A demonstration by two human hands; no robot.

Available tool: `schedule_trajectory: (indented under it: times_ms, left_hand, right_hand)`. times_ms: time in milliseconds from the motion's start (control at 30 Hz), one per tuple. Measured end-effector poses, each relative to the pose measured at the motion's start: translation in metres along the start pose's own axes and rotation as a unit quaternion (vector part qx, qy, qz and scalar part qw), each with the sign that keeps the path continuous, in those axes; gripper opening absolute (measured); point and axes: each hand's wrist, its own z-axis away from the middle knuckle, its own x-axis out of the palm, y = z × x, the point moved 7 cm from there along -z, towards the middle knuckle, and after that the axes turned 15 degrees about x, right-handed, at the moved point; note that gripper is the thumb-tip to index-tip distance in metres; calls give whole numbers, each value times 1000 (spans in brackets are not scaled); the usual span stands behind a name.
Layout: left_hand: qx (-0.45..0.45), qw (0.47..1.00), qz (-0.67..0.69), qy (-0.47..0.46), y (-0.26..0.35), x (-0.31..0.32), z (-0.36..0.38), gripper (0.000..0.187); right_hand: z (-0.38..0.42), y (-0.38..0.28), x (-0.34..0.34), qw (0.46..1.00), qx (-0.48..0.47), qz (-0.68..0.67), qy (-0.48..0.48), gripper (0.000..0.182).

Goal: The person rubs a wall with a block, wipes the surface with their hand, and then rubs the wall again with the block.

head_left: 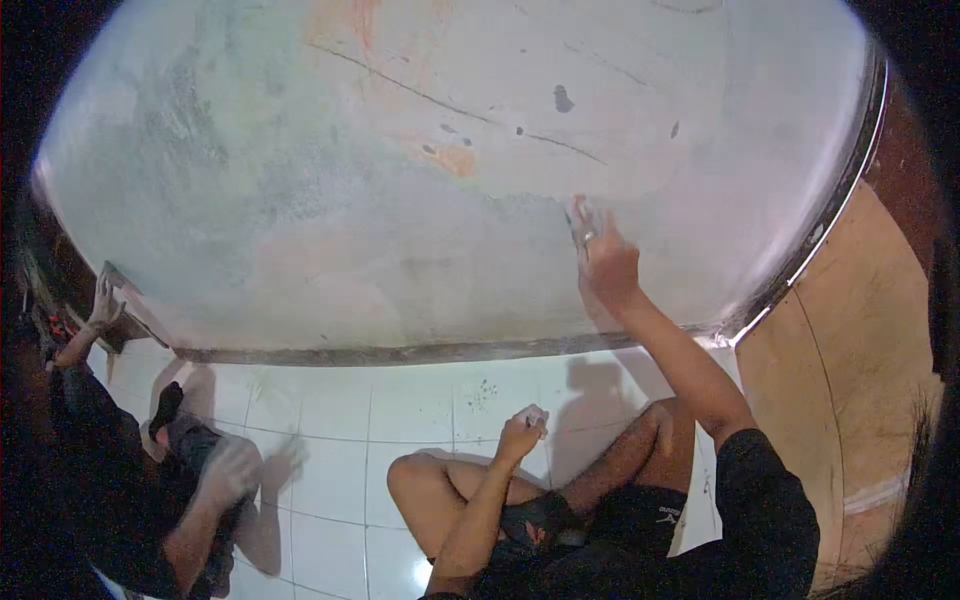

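Observation:
My left hand (520, 437) is closed around a small whitish lump (536, 413), held low above the tiled floor in front of my crossed legs. Raised and reaching forward, my right hand (608, 262) is at the patchy painted wall (420, 270). Its fingers are bent together at the wall surface, and whitish smears cover the fingertips. Whatever lies under those fingers is too small and blurred to name. Just left of them a rough, peeling paint edge (530, 205) runs across the wall. Higher up are dark patches (563, 98) and a long crack (420, 95).
At the left sits another person (110, 470), one hand (103, 305) near the wall's left edge, the other (232, 470) blurred over a knee. White floor tiles (330, 400) carry dark crumbs (482, 395). A brown wooden panel (835, 370) stands at the right.

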Motion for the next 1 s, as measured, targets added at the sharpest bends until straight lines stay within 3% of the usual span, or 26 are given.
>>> schedule_trajectory:
  times_ms: [33, 67, 167, 200, 300, 433, 467, 600, 700, 800, 900, 1000]
  left_hand:
    - [13, 1000, 13, 15, -4, -3, 1, 15]
    - [-31, 998, -54, 6, 8, -8, 3, 12]
    - [59, 996, -62, -25, 15, -11, -2, 12]
    - [1, 993, -120, -22, 38, -14, -2, 13]
    - [-53, 994, -85, -33, 38, -9, -1, 16]
    - [-8, 975, -209, -76, -11, -5, -7, 32]
    - [-27, 991, -118, -57, -7, -8, -3, 27]
    - [-33, 997, -68, -4, -39, -15, -3, 19]
    - [-63, 996, -57, -17, -10, -17, -11, 20]
    - [-88, 994, 12, 60, -14, -21, -6, 19]
    - [-2, 996, -78, 41, -16, -21, -8, 18]
    - [-4, 997, -72, -3, -16, -17, -12, 18]
  right_hand:
    - [11, 0, 7, 1000, -23, 5, 0, 31]
    - [13, -8, 7, 999, -47, 9, 0, 31]
    - [4, -9, 11, 1000, -1, 15, -11, 39]
    - [1, -12, 9, 1000, 16, 11, -19, 44]
    - [12, -17, 8, 996, 70, 10, -49, 58]
    - [2, -20, 10, 994, 109, -25, 1, 72]
    - [-4, -21, 7, 992, 114, -47, 25, 75]
    - [7, -22, 5, 992, 107, -61, 32, 73]
    - [14, -21, 1, 990, 127, -27, 47, 72]
    - [12, -26, 1, 986, 140, -47, 75, 73]
    - [18, -20, 3, 990, 121, -53, 43, 74]
    - [10, -16, 15, 994, 104, -25, 6, 75]
